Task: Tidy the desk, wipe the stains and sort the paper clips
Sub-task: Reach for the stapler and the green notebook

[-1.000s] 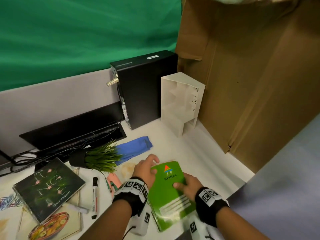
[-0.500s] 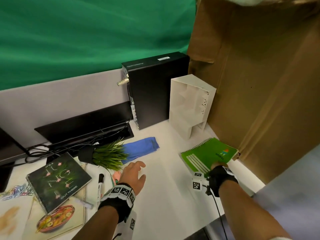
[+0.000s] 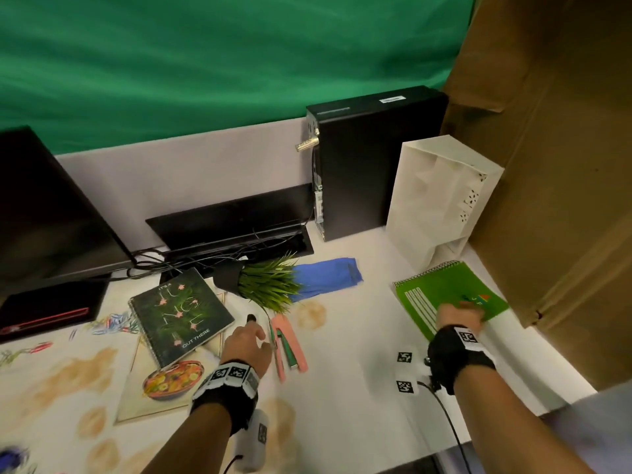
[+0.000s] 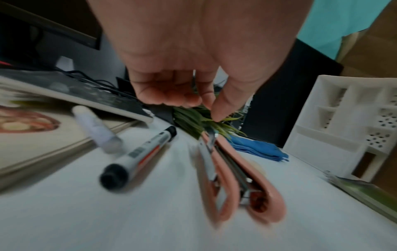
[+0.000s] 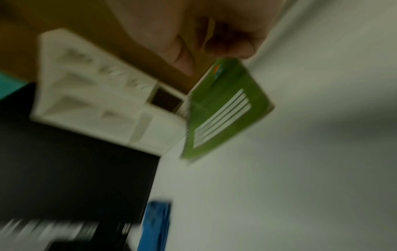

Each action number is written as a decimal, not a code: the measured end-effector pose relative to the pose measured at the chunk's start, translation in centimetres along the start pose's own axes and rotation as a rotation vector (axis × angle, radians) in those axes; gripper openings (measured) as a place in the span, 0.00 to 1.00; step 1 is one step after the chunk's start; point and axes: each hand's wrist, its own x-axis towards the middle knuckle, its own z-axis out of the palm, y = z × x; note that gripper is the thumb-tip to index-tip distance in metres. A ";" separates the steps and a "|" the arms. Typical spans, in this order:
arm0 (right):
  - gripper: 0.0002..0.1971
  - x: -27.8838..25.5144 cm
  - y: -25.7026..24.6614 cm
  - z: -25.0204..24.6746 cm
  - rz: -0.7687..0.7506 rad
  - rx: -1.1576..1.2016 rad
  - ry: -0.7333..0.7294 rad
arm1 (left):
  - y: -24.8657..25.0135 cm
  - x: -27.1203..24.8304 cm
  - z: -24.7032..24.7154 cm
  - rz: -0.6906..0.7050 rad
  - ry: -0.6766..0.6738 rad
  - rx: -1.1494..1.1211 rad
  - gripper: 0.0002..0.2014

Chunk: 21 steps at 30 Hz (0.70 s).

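Right hand (image 3: 460, 316) out at the far right of the table (image 3: 359, 336), its grip curled onto the near edge of the green spiral notebook (image 3: 444, 292); thumb on the cover, fingers tucked under by the look of the blurred wrist view; the notebook lies just in front of the white organiser (image 3: 441, 196) and close beside the brown cardboard wall (image 3: 564, 200).

Left hand (image 3: 248, 345) hovers over the middle of the table, grip loosely curled and holding nothing, fingertips (image 4: 171, 100) hanging above the leaves of the tipped-over plant (image 3: 266, 283); directly below it, the pink stapler (image 3: 289, 347) lies splayed open, and just to its left a black-capped marker (image 4: 139, 156) and a white tube (image 4: 94, 127), both flat on the table.

Further out: a blue cloth (image 3: 325, 277) beyond the plant; brown stains (image 3: 311, 314) by the stapler and more across the near left; a dark jungle notebook (image 3: 181, 313) lying over a food-cover book (image 3: 164, 381); paper clips (image 3: 113, 325) scattered loose at the left edge; a black computer case (image 3: 369, 165) upright at the back.
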 end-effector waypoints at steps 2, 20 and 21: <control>0.14 -2.3 -0.1 2.3 -0.218 -0.168 -0.187 | -1.2 0.0 -0.2 -0.069 -0.014 -0.001 0.06; 0.32 -16.1 6.8 17.6 -0.612 -1.075 -0.627 | -17.7 -4.8 -6.2 -0.457 0.016 -0.167 0.06; 0.31 -16.2 6.7 17.7 -0.597 -1.065 -0.624 | -19.0 -5.1 -6.7 -0.478 0.021 -0.172 0.05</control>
